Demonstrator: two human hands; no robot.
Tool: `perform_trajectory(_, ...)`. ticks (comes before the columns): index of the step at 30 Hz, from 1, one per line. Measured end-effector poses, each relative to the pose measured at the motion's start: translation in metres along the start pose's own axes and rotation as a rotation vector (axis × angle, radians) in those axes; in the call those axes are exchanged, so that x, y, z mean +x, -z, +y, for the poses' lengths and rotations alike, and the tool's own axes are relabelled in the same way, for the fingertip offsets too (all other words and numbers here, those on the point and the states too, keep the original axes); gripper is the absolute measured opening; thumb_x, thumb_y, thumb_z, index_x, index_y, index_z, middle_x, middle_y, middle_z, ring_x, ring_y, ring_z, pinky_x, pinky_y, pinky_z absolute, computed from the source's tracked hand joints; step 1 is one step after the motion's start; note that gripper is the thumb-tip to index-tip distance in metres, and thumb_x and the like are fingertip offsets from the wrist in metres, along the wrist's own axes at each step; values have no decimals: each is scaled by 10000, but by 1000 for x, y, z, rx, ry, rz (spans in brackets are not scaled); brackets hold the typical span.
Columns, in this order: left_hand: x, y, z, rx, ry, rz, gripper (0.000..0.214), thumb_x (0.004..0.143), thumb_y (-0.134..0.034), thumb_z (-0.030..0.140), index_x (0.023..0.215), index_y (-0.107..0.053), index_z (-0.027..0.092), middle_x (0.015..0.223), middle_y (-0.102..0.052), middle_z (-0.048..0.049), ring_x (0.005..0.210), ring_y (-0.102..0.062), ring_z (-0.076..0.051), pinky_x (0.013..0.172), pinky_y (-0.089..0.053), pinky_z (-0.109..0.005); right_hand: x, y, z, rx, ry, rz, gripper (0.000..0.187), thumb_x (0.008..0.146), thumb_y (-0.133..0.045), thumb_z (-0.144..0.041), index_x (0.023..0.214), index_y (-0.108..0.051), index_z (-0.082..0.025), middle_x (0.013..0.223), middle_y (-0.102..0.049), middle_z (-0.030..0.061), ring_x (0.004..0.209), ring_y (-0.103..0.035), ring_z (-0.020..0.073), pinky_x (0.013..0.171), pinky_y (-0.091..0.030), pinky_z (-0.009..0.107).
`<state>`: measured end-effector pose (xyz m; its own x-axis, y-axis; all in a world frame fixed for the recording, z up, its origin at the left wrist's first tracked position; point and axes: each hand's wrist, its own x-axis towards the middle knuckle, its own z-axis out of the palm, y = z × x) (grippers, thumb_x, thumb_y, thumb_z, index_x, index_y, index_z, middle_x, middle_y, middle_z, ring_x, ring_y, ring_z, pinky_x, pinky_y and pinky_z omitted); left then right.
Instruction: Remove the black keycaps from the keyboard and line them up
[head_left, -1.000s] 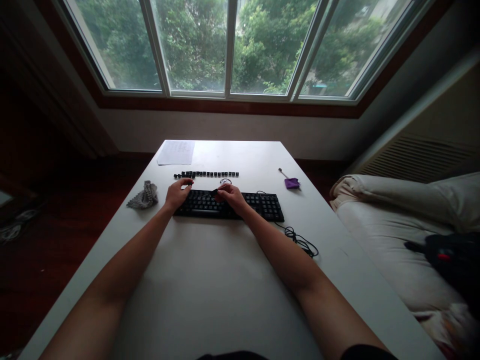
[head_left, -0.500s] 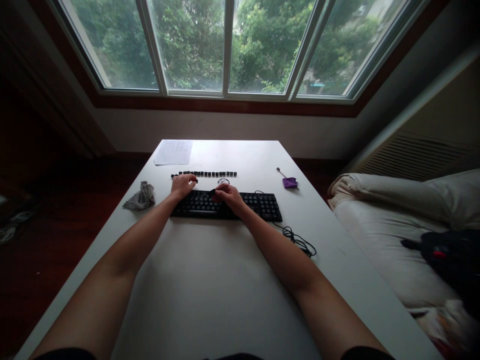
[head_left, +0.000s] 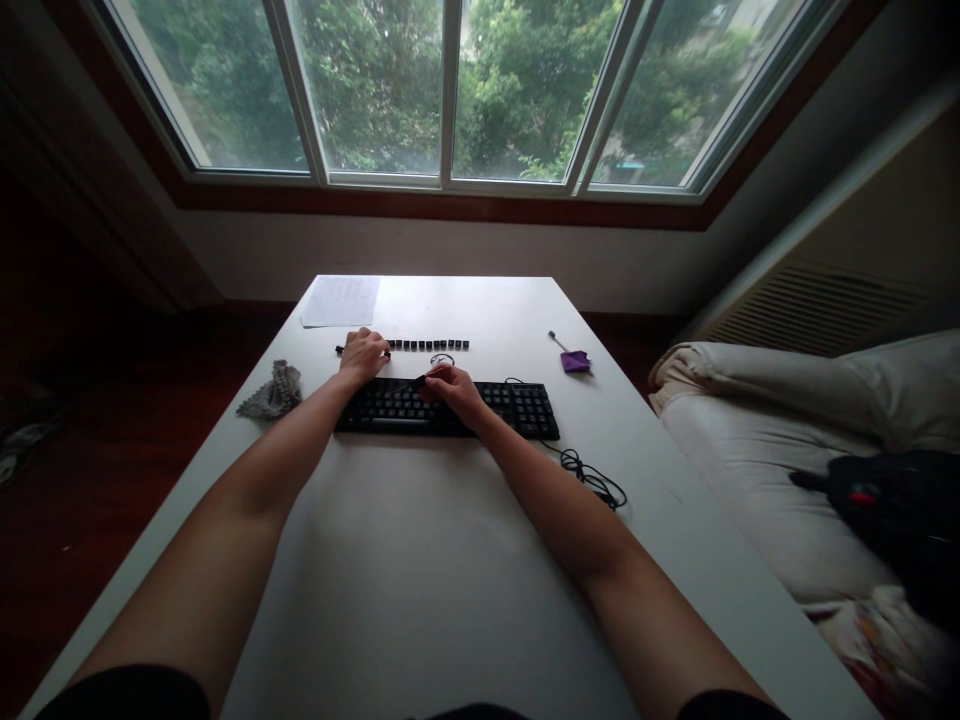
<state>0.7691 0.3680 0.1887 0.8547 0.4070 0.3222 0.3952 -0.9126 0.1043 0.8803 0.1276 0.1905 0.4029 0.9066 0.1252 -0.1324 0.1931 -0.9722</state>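
A black keyboard (head_left: 517,408) lies across the far half of the white table (head_left: 420,560). Behind it a row of loose black keycaps (head_left: 431,344) is laid out in a line. My left hand (head_left: 362,355) rests over the left end of that row, fingers curled down onto the keycaps. My right hand (head_left: 448,387) hovers over the middle of the keyboard, fingers pinched on a small dark tool whose tip points left. A small wire ring (head_left: 442,359) lies between the keyboard and the row.
A grey crumpled cloth (head_left: 271,393) sits left of the keyboard. A sheet of paper (head_left: 340,300) lies at the far left corner. A purple brush (head_left: 573,359) lies to the right. The keyboard cable (head_left: 592,478) coils at its right. A bed (head_left: 787,470) stands alongside.
My left hand has moved away from the keyboard's top left edge up to the left end of the keycap row. The right hand has stayed over the keyboard.
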Motion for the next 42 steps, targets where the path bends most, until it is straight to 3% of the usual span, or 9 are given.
perform_trajectory(21,12,-11,-13,-6,67,43,217,845,-603,247,994,-760,233,1177,-682,-127,1243,-455,-361,1041,-331,-523,5,8,14,50,-27,8,413,698,-840,-474,894,-608,-195,726,-723,14,649,-726,187,605,-611,304)
perform_trajectory(28,7,-3,-6,-24,116,73,223,854,-617,265,1034,-747,243,1206,-668,-116,1230,-465,-351,1039,-335,-511,5,7,13,50,-15,27,380,733,-810,-447,909,-580,-202,734,-684,-6,654,-724,184,596,-609,295)
perform_trajectory(34,-12,-1,5,-61,116,77,219,897,-573,315,996,-754,242,1164,-693,-111,1155,-534,-344,998,-373,-507,8,9,6,100,67,91,368,790,-757,-453,951,-508,-234,863,-664,-15,674,-717,158,547,-592,259)
perform_trajectory(39,-45,0,19,-167,53,-38,246,920,-559,396,965,-762,263,1100,-716,-88,1042,-605,-307,954,-413,-458,10,11,4,70,94,170,336,819,-726,-444,1000,-540,-230,855,-680,-8,670,-700,148,582,-593,268)
perform_trajectory(42,-65,4,33,-230,30,-56,319,933,-554,494,1069,-751,283,1116,-721,-84,1057,-613,-306,969,-421,-446,10,10,3,52,102,190,346,816,-725,-436,1034,-554,-229,876,-692,3,715,-705,156,624,-599,282)
